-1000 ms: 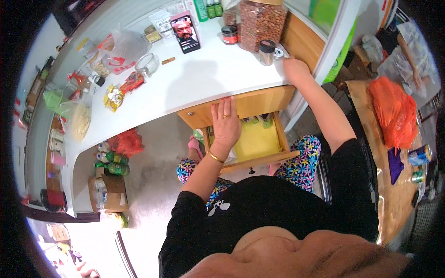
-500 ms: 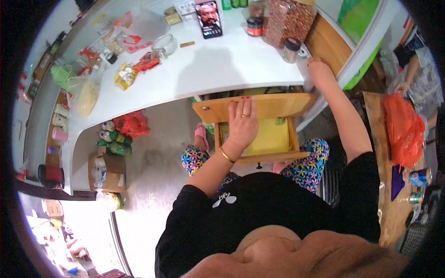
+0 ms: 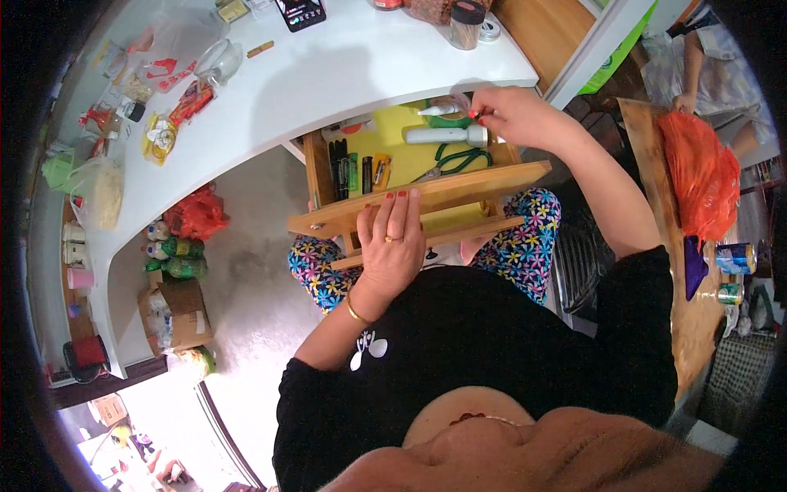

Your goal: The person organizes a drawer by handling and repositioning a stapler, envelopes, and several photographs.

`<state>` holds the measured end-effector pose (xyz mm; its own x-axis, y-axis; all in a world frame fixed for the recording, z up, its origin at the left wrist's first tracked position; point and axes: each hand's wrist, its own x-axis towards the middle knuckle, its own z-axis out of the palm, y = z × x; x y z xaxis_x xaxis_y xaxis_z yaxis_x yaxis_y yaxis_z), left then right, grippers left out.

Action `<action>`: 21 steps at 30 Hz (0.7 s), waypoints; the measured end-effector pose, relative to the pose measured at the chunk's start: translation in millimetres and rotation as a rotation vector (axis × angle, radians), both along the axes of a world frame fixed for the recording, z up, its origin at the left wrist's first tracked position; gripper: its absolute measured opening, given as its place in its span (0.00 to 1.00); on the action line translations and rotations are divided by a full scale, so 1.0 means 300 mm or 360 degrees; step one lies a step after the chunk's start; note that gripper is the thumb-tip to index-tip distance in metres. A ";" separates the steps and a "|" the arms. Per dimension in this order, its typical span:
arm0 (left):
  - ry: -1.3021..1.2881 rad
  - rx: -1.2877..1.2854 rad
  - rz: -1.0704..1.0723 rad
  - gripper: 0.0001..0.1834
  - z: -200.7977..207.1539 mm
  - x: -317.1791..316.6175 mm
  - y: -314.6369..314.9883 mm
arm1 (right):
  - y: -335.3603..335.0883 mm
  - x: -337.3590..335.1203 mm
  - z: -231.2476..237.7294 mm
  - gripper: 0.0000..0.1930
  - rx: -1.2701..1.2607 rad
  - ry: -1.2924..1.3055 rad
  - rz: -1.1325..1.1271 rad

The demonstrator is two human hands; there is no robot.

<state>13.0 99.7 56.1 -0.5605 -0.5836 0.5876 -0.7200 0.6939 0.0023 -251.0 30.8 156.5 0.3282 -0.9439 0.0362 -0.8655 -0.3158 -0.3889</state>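
A wooden drawer stands pulled out from under the white counter, above my lap. My left hand grips the drawer front, fingers over its top edge. My right hand reaches into the back of the drawer, its fingertips pinched together by a small white bottle and a green tape roll. Whether it holds anything I cannot tell. On the yellow liner lie a white cylinder, green-handled scissors and black markers.
Bags, jars, a glass and a phone crowd the counter. An orange plastic bag and cans sit on a wooden table at my right. A cardboard box and bottles stand on the floor at left. Another person is at top right.
The drawer has come much further out, showing its contents. My right hand left the counter's edge and went into the back of the drawer. My left hand stayed on the drawer front.
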 end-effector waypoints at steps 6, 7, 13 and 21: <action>0.0020 0.0090 -0.0095 0.31 0.002 0.030 0.059 | -0.001 0.114 -0.053 0.07 0.0329 0.0012 0.0202; 0.0030 0.0128 -0.0108 0.31 0.002 0.032 0.065 | -0.005 0.131 -0.070 0.06 0.0371 0.0003 0.0247; 0.0046 0.0088 -0.0129 0.32 -0.011 0.043 0.072 | -0.063 0.225 -0.215 0.08 0.0475 0.0146 0.0339; 0.0042 0.0068 -0.0149 0.33 -0.024 0.052 0.069 | -0.064 0.308 -0.273 0.08 0.0644 0.0227 0.0413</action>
